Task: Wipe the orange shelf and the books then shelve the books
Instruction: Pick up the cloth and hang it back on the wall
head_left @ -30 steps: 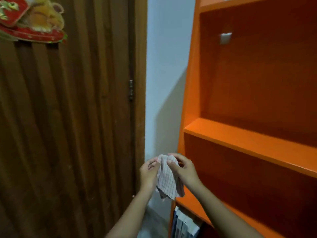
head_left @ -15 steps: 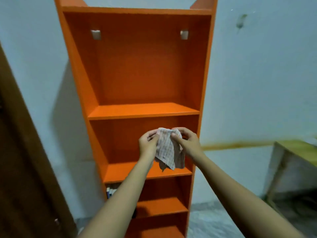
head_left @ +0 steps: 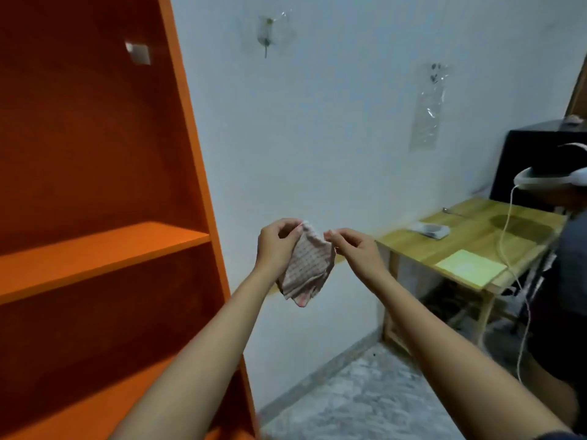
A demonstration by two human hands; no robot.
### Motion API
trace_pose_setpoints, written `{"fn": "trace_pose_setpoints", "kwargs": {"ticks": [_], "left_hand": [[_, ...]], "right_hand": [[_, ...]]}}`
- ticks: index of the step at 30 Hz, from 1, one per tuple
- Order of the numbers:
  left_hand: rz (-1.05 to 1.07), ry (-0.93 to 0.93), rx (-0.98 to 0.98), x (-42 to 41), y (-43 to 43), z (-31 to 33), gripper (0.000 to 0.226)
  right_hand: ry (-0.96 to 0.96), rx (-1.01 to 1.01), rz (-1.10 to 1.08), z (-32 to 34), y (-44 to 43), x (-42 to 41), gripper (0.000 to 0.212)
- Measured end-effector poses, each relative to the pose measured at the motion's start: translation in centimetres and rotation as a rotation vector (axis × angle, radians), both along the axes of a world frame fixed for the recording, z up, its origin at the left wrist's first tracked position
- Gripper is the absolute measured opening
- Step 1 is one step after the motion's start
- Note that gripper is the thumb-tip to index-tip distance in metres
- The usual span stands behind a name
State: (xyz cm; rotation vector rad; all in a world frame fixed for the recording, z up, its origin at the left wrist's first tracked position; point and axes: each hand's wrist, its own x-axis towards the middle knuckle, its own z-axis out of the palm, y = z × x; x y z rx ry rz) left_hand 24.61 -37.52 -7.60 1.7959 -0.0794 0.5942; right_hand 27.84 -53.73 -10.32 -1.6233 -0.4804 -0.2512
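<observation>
Pale wall fills mid-frame, and in front of it hangs a checked cloth [head_left: 306, 265], held up by both hands. The left hand [head_left: 276, 246] has its fingers curled round the cloth's upper left edge; the right hand [head_left: 355, 252] pinches its upper right corner. An orange shelf [head_left: 104, 246] fills frame left. At right stands a wooden tabletop [head_left: 470, 236], with a second person [head_left: 571, 265] just beside it.

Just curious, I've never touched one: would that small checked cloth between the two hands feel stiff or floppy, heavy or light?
Probably floppy: the small pink-checked cloth droops in crumpled folds below the left hand and right hand. Likely light, since fingers at its top edge hold it up.
</observation>
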Motion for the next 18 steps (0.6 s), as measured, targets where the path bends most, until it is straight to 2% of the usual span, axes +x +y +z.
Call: {"fn": "trace_pose_setpoints", "kwargs": {"ticks": [3,8,14,18], "left_hand": [[-0.082,-0.004,0.101,6.6,-1.8,1.3,0.009],[-0.175,-0.089,0.36,17.1,-3.9,4.2,0.019],[-0.196,-0.159,0.419,25.0,-5.6,6.9,0.015],[-0.161,-0.205,0.472,28.0,-4.7,8.2,0.012]], "right_hand": [[-0.004,0.011,0.005,1.2,-2.2,6.2,0.011],[-0.101,-0.098,0.049,3.9,-5.1,15.9,0.015],[-0.125,-0.11,0.111,6.1,-7.6,25.3,0.019],[-0.169,-0.143,0.173,7.3,-6.9,29.0,0.008]]}}
